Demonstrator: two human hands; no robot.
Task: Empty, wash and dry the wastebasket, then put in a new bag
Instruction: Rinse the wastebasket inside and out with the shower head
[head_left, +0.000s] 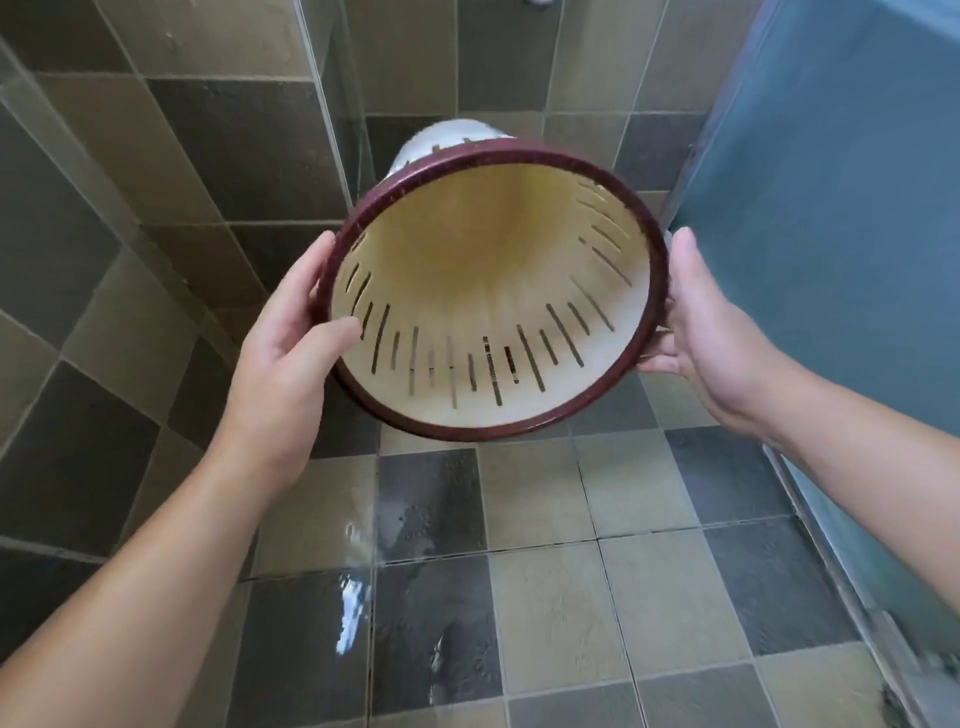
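Head view: the basket (493, 291) is held up in the air on its side, mouth turned toward the camera and tilted a little downward, so the cream inside shows all the way in. A dark red rim (470, 430) rings the mouth, and thin vertical slots run round the wall just inside it. The inside holds no bag and no rubbish; the far bottom is dim and yellowish, perhaps stained, though the blur there makes that hard to judge. The white outside of its narrow end peeks above the rim.

The left hand (291, 338) grips the rim's left edge, thumb curled over the rim into the mouth, fingers behind the wall. The right hand (701, 332) grips the right edge from outside, thumb lying up along the rim, fingers curled under and behind it. The basket hangs between the two grips, touching nothing else.

Below the grips lies a wet tiled floor (545, 597) with bright sheen and a thin stream of water falling from under the left grip. Beyond them stands a tiled wall (171, 156). Right of the right grip is a blue frosted panel (841, 182).
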